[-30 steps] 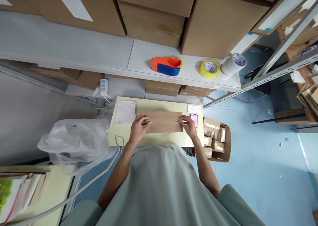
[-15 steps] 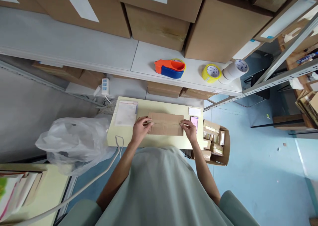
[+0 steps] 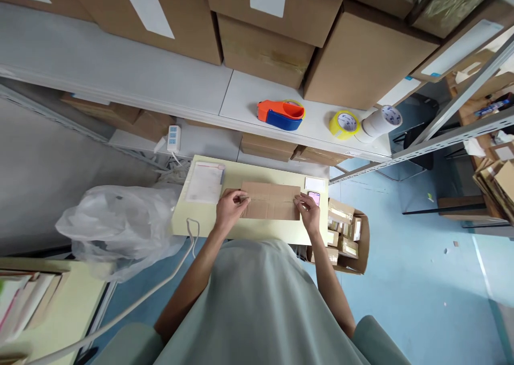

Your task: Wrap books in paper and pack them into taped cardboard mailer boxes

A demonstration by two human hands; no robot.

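Packing workroom, boxed shelving (image 3: pixel 148 70) (grey), tape rolls (image 3: pixel 344 124)

one head-worn view looks forward and steeply down over the person's chest.

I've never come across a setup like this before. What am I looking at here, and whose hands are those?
No machine here: these are a person's own bare hands. Every picture comes from one camera worn on the head, looking forward and down.

On the pale yellow table lie a white sheet at the left and a white card at the right, with a phone partly hidden by the right hand. The left hand and right hand pinch opposite ends of some brown cardboard near the line across its middle. On the shelf beyond sits an orange and blue tape dispenser.
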